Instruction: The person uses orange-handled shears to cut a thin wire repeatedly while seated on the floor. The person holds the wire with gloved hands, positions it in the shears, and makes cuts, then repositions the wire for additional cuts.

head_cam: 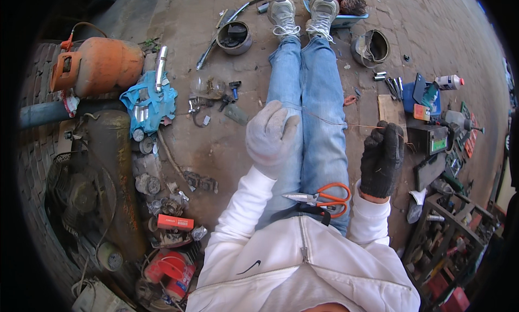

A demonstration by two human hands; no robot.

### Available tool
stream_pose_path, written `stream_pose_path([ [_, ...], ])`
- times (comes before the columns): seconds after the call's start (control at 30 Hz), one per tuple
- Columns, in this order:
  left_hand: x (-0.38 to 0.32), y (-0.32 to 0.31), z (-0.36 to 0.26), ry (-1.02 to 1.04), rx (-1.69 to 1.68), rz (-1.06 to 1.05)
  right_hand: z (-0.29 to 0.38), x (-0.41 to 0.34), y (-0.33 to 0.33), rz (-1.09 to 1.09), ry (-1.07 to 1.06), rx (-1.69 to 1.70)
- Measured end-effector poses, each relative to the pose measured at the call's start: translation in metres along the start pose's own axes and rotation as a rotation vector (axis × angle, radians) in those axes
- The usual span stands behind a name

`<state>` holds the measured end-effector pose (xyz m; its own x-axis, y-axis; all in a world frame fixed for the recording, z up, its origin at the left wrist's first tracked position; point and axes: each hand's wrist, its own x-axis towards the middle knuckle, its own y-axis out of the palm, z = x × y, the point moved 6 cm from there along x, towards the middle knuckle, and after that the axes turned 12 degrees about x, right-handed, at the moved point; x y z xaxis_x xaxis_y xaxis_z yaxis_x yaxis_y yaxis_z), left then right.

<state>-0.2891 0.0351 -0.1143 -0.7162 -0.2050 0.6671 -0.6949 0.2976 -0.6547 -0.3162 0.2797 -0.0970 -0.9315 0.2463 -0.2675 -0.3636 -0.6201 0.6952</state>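
My left hand (271, 135), in a pale grey knit glove, is raised over my thighs with its fingers curled. My right hand (382, 160), in a black work glove, is right of my legs and pinches a thin copper-coloured wire (359, 126). Slack and bent, the wire runs across my jeans to the left hand's fingertips. Blur hides whether those fingers grip it. Short loose wire ends stick out right of the black glove. Scissors (320, 199) with orange handles lie on my lap, blades pointing left.
On the left are an orange gas cylinder (101, 64), a blue plastic bag (148, 103) and scattered metal parts. Two metal pots (234, 48) flank my lower legs. At right stand a black battery (427, 138) and a metal-framed crate (440, 231). A blue basin (348, 22) is by my shoes.
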Motion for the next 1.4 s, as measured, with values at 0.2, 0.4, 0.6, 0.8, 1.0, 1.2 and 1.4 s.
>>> stream_pose_path([
  [0.2, 0.009, 0.016, 0.009, -0.068, -0.068, 0.066, 0.005, 0.000, 0.002, -0.005, 0.006, 0.006],
  [0.4, 0.013, -0.005, 0.007, 0.017, -0.029, 0.055, 0.003, 0.000, 0.005, -0.001, -0.022, -0.040],
  [0.6, -0.001, -0.027, 0.026, -0.378, -0.449, 0.523, 0.016, 0.000, 0.012, 0.037, -0.224, -0.353],
  [0.8, -0.004, -0.122, 0.076, -0.307, -0.145, 0.881, 0.012, -0.014, 0.024, 0.080, -0.234, -0.620],
  [1.0, -0.014, -0.199, 0.088, -0.320, 0.166, 1.095, -0.010, -0.034, 0.053, 0.282, -0.285, -0.649],
  [1.2, -0.048, -0.244, 0.055, -0.773, -0.436, 1.593, 0.015, -0.061, 0.061, 0.471, -0.041, -0.494],
  [1.4, -0.032, -0.315, -0.030, -0.097, -1.027, 1.410, 0.032, -0.129, 0.044, 0.523, 0.175, -0.346],
])
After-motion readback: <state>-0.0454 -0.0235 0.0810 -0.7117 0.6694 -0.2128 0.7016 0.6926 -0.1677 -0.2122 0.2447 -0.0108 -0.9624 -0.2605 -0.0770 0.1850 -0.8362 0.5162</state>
